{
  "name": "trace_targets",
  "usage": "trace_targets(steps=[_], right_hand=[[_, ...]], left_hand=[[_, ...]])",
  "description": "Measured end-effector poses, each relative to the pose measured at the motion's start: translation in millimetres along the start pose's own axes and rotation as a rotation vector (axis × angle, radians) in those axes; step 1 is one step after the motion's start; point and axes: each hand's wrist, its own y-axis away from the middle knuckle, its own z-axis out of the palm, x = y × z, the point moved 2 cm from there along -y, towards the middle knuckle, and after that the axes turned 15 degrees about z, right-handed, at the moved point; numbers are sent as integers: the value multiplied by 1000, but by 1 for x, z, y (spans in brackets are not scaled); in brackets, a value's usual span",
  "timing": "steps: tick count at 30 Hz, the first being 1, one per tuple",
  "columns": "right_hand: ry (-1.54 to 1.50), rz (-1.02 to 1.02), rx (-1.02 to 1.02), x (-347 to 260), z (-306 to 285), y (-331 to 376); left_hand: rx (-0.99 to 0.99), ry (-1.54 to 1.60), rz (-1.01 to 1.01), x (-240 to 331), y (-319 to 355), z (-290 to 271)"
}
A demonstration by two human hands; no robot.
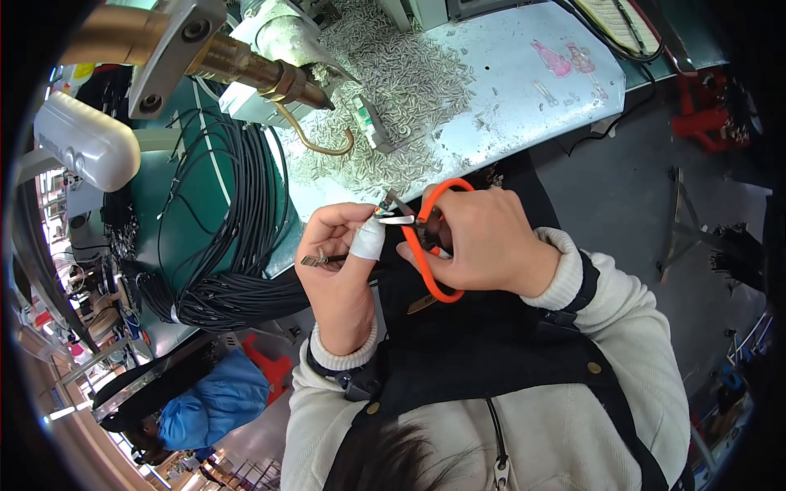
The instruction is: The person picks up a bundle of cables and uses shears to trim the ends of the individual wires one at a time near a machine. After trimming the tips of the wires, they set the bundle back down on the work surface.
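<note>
In front of me, my left hand (337,274) pinches the end of a cable (382,207) between thumb and forefinger. Small coloured wires show there beside a metal connector. White tape (368,239) wraps the thumb. A second metal plug (313,261) sticks out by the palm, its cable partly hidden by the hand. My right hand (499,237) is closed around orange-handled scissors (426,274), whose blades touch or nearly touch the wires at my left fingertips. I cannot tell whether the blades are closed on them.
Loose metal bits (401,74) cover much of the pale worktop (524,98). Above it at left stands a machine with a brass nozzle (303,90), near a lamp (86,141). A coil of black cables (237,245) lies left. A person in blue (217,401) sits at lower left.
</note>
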Motion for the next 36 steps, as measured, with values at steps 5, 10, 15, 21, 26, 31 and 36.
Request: trace_targets(steps=[5, 10, 15, 21, 26, 31, 36], right_hand=[[-39, -8, 2, 2, 11, -2], [-298, -78, 59, 10, 19, -8], [-647, 88, 59, 0, -4, -27], [-720, 221, -39, -12, -18, -67], [-688, 158, -27, -8, -10, -79], [-631, 76, 55, -5, -7, -80], [-654, 26, 83, -6, -6, -81]], left_hand=[[2, -48, 35, 2, -4, 3], [-39, 119, -249, -5, -28, -6], [-7, 370, -364, -20, -61, -2], [-21, 369, -384, -26, -75, -7], [-56, 332, -414, -24, -81, -9], [-88, 293, -396, -24, -84, -13], [-56, 170, -306, -24, -80, -15]])
